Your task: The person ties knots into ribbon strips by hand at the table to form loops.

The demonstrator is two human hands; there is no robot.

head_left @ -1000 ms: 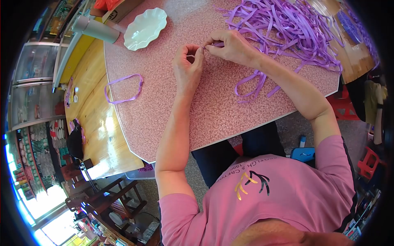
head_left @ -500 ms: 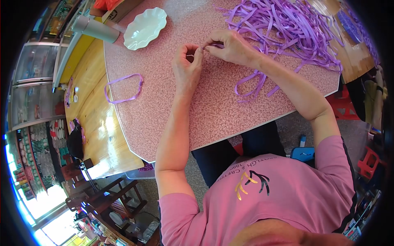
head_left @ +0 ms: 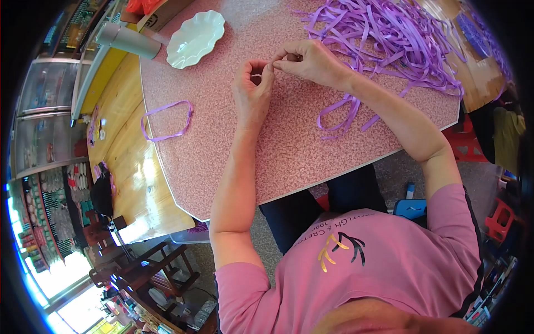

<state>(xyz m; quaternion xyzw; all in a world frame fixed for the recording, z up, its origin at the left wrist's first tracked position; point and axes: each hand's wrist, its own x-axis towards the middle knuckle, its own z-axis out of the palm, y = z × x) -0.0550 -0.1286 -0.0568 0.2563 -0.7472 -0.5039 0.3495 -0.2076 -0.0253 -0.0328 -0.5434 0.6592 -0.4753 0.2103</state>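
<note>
My left hand (head_left: 252, 89) is closed in a pinch above the pink speckled table (head_left: 222, 167), thumb and forefinger meeting at the tips. Right against those tips, my right hand (head_left: 305, 62) also pinches, its fingers curled. Whatever lies between the fingertips is too small or hidden to make out. Nearest my right hand is a large heap of purple ribbon (head_left: 384, 39), with loose ribbon loops (head_left: 347, 119) trailing below its wrist. A single purple ribbon loop (head_left: 167, 135) lies to the left of my left forearm, across the table's edge.
A white scalloped dish (head_left: 196, 40) and a grey cylindrical cup (head_left: 128, 40) lie at the far left, near a cardboard box (head_left: 158, 16). Along the left runs a wooden table (head_left: 128, 167). A red stool (head_left: 499, 221) and olive cloth (head_left: 507, 136) are at the right.
My right fingertips have shifted slightly left, closer against my left thumb and forefinger. The olive cloth at the right edge has moved. Ribbons and dish stay in place.
</note>
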